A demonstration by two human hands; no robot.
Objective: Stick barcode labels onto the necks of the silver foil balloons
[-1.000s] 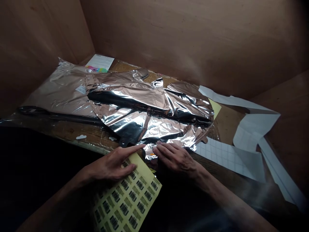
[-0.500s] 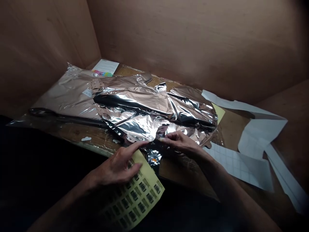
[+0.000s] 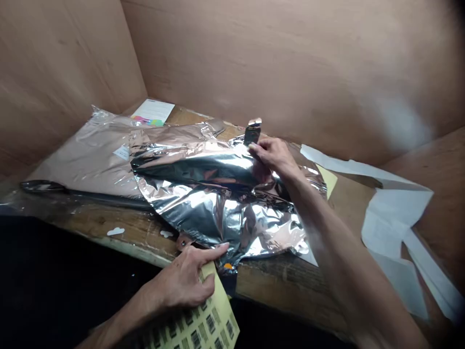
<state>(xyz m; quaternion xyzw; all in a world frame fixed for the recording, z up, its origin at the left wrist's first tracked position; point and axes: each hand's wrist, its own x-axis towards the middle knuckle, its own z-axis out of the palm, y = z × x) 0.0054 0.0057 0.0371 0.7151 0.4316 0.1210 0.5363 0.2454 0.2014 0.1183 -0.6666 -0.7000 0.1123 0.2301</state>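
A crinkled silver foil balloon (image 3: 218, 194) lies flat on the wooden table (image 3: 145, 232). My left hand (image 3: 189, 281) rests at the table's near edge, gripping a yellow sheet of barcode stickers (image 3: 207, 325), its forefinger stretched onto the foil's near edge. My right hand (image 3: 271, 152) reaches across to the far side of the foil and pinches a small foil tab (image 3: 252, 131), lifting it upright. A small orange dot (image 3: 227, 265) shows on the foil's near tip.
A second, duller foil piece (image 3: 90, 150) lies at the left with a dark strip (image 3: 80, 196) along it. A printed card (image 3: 152, 111) sits in the back corner. White backing sheets (image 3: 392, 218) lie at the right. Brown board walls (image 3: 290, 63) enclose the table.
My right hand left the foil's near edge, moved to its far side and raised a foil tab. My left hand stayed on the sticker sheet and foil edge.
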